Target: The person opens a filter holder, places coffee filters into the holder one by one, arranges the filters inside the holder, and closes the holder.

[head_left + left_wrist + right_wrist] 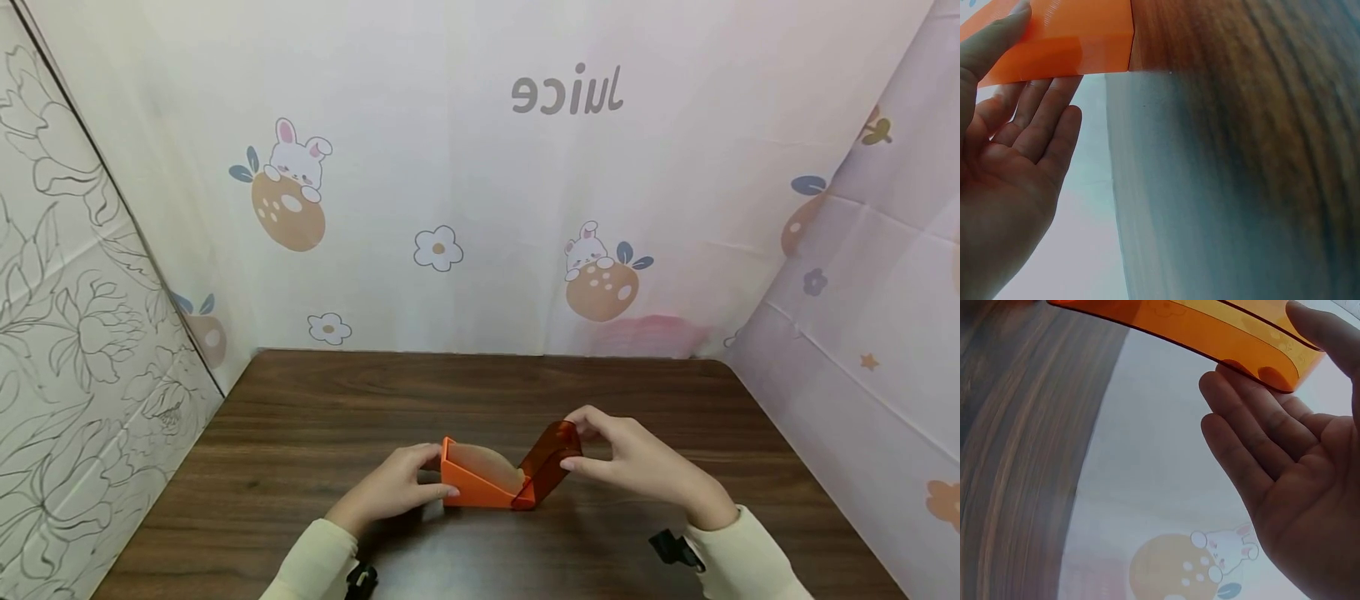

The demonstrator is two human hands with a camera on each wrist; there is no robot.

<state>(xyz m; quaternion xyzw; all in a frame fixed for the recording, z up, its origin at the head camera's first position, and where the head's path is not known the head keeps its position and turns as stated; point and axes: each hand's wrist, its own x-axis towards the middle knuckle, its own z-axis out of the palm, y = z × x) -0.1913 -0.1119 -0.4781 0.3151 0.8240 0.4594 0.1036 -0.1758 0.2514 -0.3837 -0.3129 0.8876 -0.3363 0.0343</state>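
On the table sits an orange hinged case, its wedge-shaped base (477,490) at the left and its see-through amber lid (550,460) swung up to the right. A beige rounded piece (486,463) shows inside the base; what it is I cannot tell. My left hand (397,486) grips the base's left end, thumb in front and fingers behind, and the left wrist view shows the thumb on the orange wall (1079,37). My right hand (648,462) pinches the lid's raised end between thumb and fingers, with fingertips behind the amber plastic in the right wrist view.
The dark wood-grain table (330,400) extends around the case. Behind it hangs a pale curtain (450,167) printed with rabbits and fruit. Patterned sheets stand at the left (82,292) and right (885,333). Dark straps (675,550) sit at the wrists.
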